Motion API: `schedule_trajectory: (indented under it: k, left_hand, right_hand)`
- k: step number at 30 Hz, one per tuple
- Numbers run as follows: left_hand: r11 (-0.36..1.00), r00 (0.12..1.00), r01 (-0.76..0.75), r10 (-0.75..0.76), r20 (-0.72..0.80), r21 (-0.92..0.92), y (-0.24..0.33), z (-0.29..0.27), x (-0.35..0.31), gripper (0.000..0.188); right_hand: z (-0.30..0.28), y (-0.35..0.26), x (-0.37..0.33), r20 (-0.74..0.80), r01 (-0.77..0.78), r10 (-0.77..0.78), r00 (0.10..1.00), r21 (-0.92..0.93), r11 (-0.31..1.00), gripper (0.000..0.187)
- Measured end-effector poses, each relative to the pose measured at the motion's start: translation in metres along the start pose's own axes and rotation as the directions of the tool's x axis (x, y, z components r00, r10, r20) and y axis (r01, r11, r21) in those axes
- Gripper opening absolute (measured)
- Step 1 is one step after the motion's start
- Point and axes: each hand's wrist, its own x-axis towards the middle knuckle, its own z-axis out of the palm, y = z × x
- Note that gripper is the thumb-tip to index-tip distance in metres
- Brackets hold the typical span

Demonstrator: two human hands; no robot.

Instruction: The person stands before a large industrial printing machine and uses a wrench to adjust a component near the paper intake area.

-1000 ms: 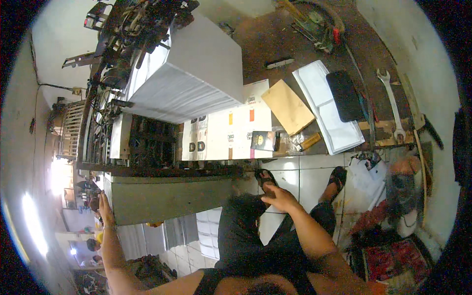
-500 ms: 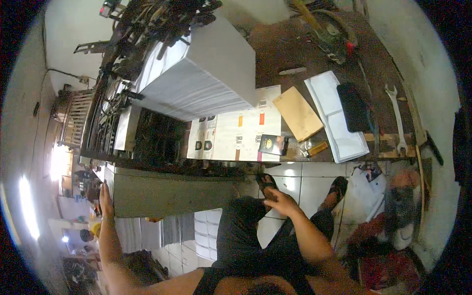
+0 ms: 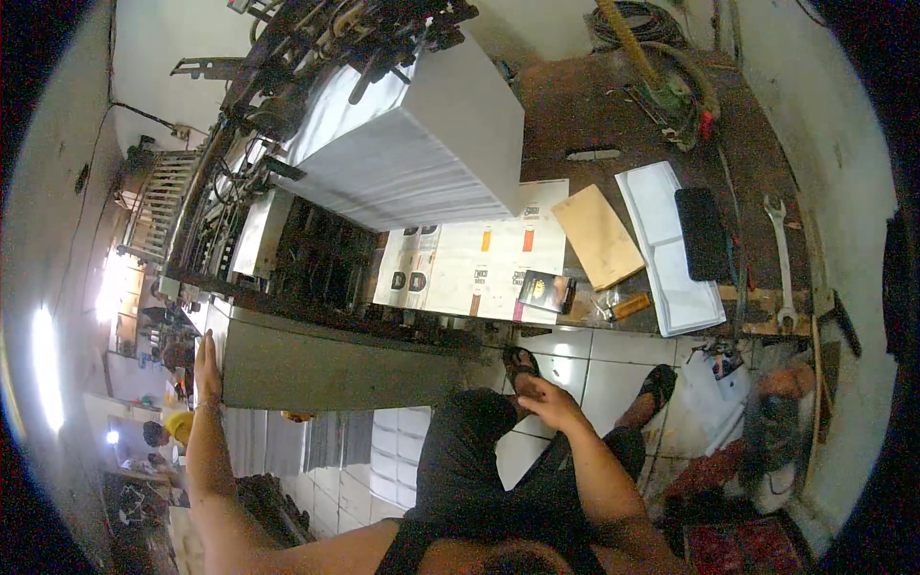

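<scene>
My left hand (image 3: 206, 369) lies flat with its fingers stretched out along the left end of a long grey panel (image 3: 326, 362). Lower down, my right hand (image 3: 554, 402) rests by my crossed leg near the ankle, its fingers extended, with nothing visible in it. Beyond the panel stands a machine with dark metal arms (image 3: 278, 115). Next to it rises a tall stack of white paper (image 3: 460, 125). A printed sheet (image 3: 450, 254) with coloured marks lies in front of the stack.
On the brown table sit a small dark packet (image 3: 546, 290), a tan pad (image 3: 599, 238), an orange lighter (image 3: 630, 306), white folded paper (image 3: 661, 230), a black phone (image 3: 697, 233) and a wrench (image 3: 781, 259). A red-and-green tool (image 3: 676, 115) with a yellow handle lies behind.
The whole view has shifted, so the table things appear slightly lower and farther right. Both my hands keep about the same places and poses.
</scene>
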Motion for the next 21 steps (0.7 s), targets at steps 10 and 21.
schedule_trajectory:
  k: [10, 21]
  left_hand:
    - [0.993, 0.998, 0.049, -0.051, -0.019, -0.11, 0.009, 0.002, 0.001, 0.056]
    - [1.0, 1.0, 0.003, -0.004, -0.013, -0.026, -0.008, 0.006, 0.002, 0.057]
  right_hand:
    - [-0.002, -0.008, -0.004, -0.023, 0.0, -0.002, 1.0, -0.059, 0.998, 0.073]
    - [-0.008, -0.027, -0.014, -0.047, -0.038, 0.032, 0.998, -0.126, 0.991, 0.073]
